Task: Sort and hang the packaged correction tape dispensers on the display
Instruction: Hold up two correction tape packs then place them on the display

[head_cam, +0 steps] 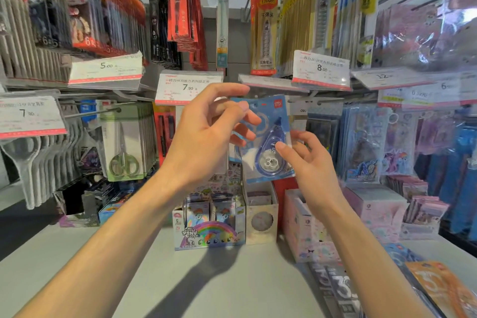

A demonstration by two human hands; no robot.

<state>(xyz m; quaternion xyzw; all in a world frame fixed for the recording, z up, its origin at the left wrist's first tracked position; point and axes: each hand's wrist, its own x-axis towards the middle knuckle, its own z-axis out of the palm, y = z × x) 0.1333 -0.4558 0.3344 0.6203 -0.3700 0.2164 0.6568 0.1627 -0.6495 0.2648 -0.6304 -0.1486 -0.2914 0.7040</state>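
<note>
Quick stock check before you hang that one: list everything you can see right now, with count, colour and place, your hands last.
Correction tape pack: one, blue, held up mid-frame below the price rail.
More flat packs: several, blue and orange, blurred, lying on the counter at lower right.
Price tags: several, white with red edge, along the rails.
Scissors packs: a row, green and grey, hanging at left.
Pen packs: many rows, red, orange, yellow, black and blue, hanging on top.
Pony card box: one, rainbow print, on the counter at centre.
Counter: one, grey.
Left hand: pinches the pack's top.
Right hand: grips the pack's lower edge.
</note>
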